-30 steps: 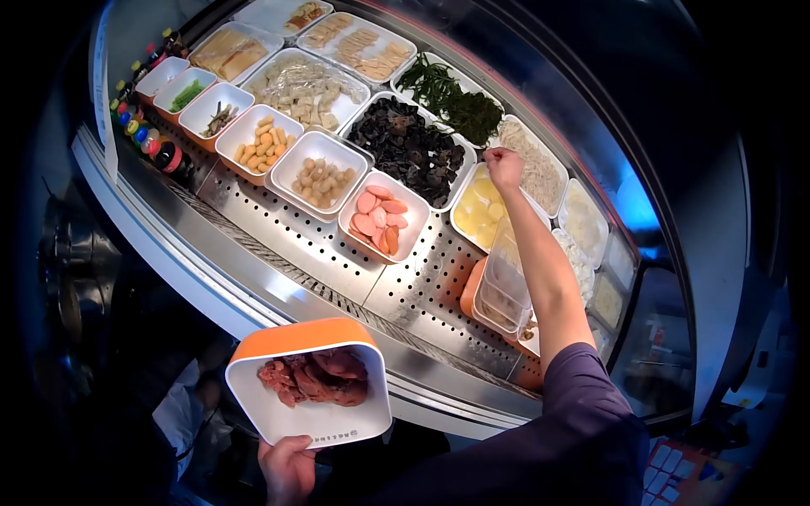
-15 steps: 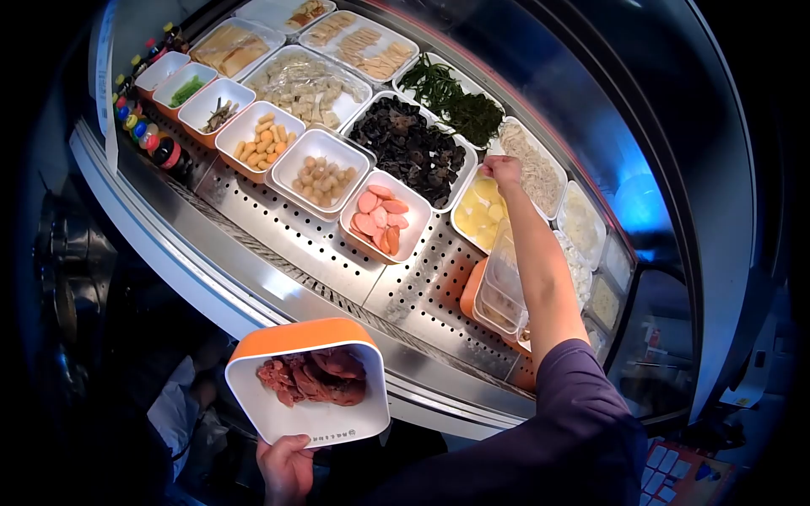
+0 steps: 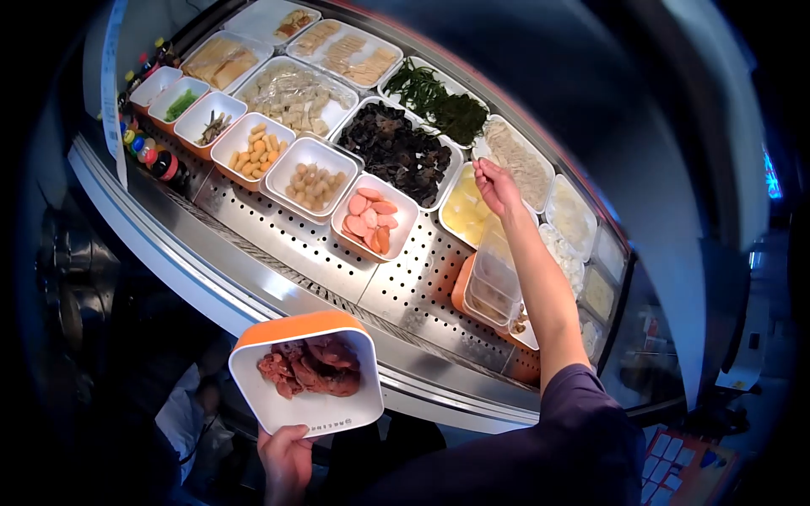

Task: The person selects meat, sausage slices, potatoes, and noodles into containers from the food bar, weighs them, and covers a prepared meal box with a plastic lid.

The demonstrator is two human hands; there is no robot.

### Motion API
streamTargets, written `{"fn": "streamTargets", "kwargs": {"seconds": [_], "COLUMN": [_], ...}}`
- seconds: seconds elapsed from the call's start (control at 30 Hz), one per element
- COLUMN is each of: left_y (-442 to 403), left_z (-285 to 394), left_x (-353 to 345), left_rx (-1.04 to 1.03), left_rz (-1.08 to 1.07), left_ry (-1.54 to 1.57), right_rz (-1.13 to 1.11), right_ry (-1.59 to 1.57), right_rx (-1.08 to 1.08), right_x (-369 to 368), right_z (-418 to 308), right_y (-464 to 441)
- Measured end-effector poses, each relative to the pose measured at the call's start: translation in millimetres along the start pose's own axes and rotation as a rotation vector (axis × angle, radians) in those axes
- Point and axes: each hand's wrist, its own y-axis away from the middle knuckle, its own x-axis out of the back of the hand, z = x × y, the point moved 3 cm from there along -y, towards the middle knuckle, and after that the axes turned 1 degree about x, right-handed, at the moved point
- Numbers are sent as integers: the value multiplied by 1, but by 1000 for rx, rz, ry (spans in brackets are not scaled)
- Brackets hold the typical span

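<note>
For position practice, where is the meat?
In the head view, the meat is low, left of centre, inside the orange bowl by the case.

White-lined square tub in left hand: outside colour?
The tub is orange outside; head view shows it best.

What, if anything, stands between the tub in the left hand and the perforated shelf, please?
The display case's metal front ledge runs between the tub in the left hand and the perforated shelf; no other container is visible on the direct way.
</note>
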Motion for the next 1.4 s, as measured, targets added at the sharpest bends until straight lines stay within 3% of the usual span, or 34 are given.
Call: {"fn": "streamTargets", "kwargs": {"seconds": [0.07,0.1,0.17,0.27,0.37,0.47,0.6,0.7,0.87,0.9,0.93,1.0,1.03,1.07,1.13,1.17,1.23,1.3,1.33,1.4], "left_y": [5,8,10,18,32,48,73,93,151,162,180,244,267,282,314,340,368,419,440,477], "left_z": [5,8,11,21,34,47,56,61,38,37,43,25,-6,-31,-81,-101,-177,-248,-290,-332], "left_x": [-9,-13,-20,-36,-47,-60,-89,-86,-73,-68,-76,-76,-96,-94,-80,-84,-78,-78,-76,-74], "left_rx": [0,7,1,26,89,171,268,410,568,607,592,566,537,547,579,656,707,670,696,806], "left_rz": [-28,-35,-67,-192,-273,-419,-622,-824,-956,-983,-936,-1019,-994,-1019,-1077,-1081,-1112,-1255,-1321,-1332], "left_ry": [-33,-48,-71,-110,-155,-236,-422,-581,-718,-742,-796,-897,-955,-988,-1042,-1036,-1082,-1167,-1234,-1291], "right_rz": [-62,-54,-121,-14,147,-233,-107,143,511,538,823,1388,1775,1801,2500,2367,1859,2139,2153,2164], "right_ry": [-49,-439,-596,-414,-367,-394,-358,-269,-383,-286,-248,14,118,124,798,753,868,995,802,512], "right_rx": [18,-201,-198,29,104,44,361,614,914,1031,1069,1568,1671,1688,893,479,-316,154,391,348], "right_x": [-25,-37,-74,-116,-136,-182,-211,-246,-265,-270,-276,-256,-198,-163,-62,-5,109,130,128,67], "right_z": [-13,-15,-30,-64,-89,-124,-149,-128,-88,-86,-96,-80,-80,-75,-30,7,85,113,130,124], "right_y": [47,75,138,239,343,446,578,697,883,917,943,1049,1082,1106,1143,1140,1132,1174,1207,1245]}}
